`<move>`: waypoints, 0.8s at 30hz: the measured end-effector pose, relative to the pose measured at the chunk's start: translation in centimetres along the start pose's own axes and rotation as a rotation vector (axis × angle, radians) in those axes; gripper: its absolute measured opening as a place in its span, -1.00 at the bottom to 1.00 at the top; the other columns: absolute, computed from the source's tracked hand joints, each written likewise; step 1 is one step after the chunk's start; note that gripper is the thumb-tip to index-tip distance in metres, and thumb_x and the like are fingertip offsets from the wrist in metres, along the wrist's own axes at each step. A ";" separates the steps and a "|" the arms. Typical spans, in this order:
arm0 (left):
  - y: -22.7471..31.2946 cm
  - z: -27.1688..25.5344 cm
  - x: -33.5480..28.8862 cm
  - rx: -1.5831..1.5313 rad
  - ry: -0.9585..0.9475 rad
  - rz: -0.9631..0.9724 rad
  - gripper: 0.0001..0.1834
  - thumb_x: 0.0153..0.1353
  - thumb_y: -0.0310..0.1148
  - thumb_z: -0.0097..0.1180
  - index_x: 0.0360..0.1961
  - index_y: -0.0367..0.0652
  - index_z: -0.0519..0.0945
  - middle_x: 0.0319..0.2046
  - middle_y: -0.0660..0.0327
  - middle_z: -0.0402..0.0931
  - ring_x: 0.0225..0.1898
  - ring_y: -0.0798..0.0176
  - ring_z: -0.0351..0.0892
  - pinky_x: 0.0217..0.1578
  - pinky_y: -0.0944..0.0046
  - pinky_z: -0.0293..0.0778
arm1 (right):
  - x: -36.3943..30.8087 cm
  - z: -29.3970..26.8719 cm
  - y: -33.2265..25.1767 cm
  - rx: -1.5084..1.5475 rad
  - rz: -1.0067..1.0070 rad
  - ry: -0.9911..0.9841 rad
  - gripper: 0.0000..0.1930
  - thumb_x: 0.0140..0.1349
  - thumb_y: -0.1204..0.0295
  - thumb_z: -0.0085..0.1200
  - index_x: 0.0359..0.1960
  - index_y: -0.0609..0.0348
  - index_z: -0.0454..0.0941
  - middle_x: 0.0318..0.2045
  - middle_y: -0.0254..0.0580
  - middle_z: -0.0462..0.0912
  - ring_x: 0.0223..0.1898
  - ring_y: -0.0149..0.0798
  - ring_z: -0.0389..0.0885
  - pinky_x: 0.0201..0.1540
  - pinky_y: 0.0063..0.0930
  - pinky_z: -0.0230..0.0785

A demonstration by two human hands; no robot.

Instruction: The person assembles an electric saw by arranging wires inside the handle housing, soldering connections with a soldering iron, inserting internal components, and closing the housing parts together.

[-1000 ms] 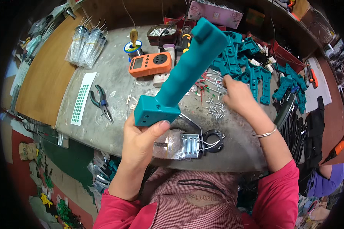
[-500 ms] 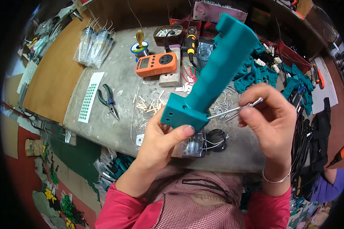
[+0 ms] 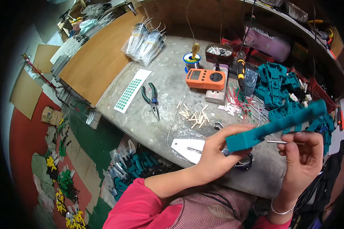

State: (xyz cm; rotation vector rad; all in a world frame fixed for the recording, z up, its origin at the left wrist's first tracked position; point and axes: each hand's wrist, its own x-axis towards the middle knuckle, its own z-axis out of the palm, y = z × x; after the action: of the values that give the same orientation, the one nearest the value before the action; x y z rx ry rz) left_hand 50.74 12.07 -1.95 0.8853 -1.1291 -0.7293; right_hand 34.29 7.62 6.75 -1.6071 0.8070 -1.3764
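My left hand (image 3: 216,158) is closed round the block-shaped end of a teal plastic handle (image 3: 281,125). Its ribbed grip slants up to the right, in the air above the bench front. Between the thumb and fingers of my right hand (image 3: 304,164) are thin metal screws or pins (image 3: 276,142); how many is hard to make out. One points left, just below the grip; whether its tip touches the handle cannot be told. Partly behind my left hand lies a white slotted plate (image 3: 188,147). A dark cable loop (image 3: 245,164) shows below the handle.
Pliers (image 3: 153,101), a green-dotted sticker sheet (image 3: 133,91) and small pale sticks (image 3: 198,116) lie on the grey bench. Farther back stand an orange meter (image 3: 205,79), a solder spool (image 3: 191,62) and a soldering iron (image 3: 240,68). Teal housings (image 3: 273,86) are heaped at right.
The view has swung left. The teal handle has tipped from steeply upright to nearly level, its grip now pointing right. My right hand, still holding the metal pieces, is lower beside it.
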 end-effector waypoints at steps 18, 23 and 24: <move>1.4 1.4 2.7 0.585 -0.167 0.487 -0.46 -0.09 -0.53 0.37 0.01 -0.33 0.57 0.00 -0.12 0.58 -0.03 -0.11 0.64 -0.06 0.12 0.58 | 1.6 -1.0 2.6 -0.262 -0.417 -0.150 -0.73 0.11 0.69 0.26 -0.18 0.32 0.47 -0.29 -0.21 0.54 -0.32 -0.46 0.52 -0.24 -0.61 0.41; 2.9 0.4 3.2 -0.057 -0.123 -0.193 -0.47 0.08 -0.50 0.40 0.07 -0.38 0.50 -0.08 0.13 0.61 -0.08 0.36 0.61 -0.01 0.27 0.53 | 2.2 -3.8 2.9 -0.799 -0.761 -0.267 -0.57 0.10 0.52 0.12 0.07 0.26 0.58 0.14 0.12 0.44 0.16 0.04 0.48 0.25 -0.19 0.28; 2.7 0.1 3.8 -0.151 -0.190 -0.310 -0.46 0.07 -0.46 0.42 0.06 -0.39 0.48 -0.11 0.16 0.62 -0.13 0.36 0.62 -0.08 0.31 0.53 | 2.4 -4.2 3.1 -1.034 -0.798 -0.279 -0.50 0.00 0.55 0.11 0.08 0.23 0.57 0.14 0.06 0.48 0.21 0.10 0.44 0.31 -0.03 0.21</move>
State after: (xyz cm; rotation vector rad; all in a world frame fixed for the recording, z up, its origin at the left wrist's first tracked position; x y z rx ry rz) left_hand 51.84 10.12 2.14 0.8862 -1.0974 -1.1591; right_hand 30.80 3.38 5.16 -3.0975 0.7742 -1.2118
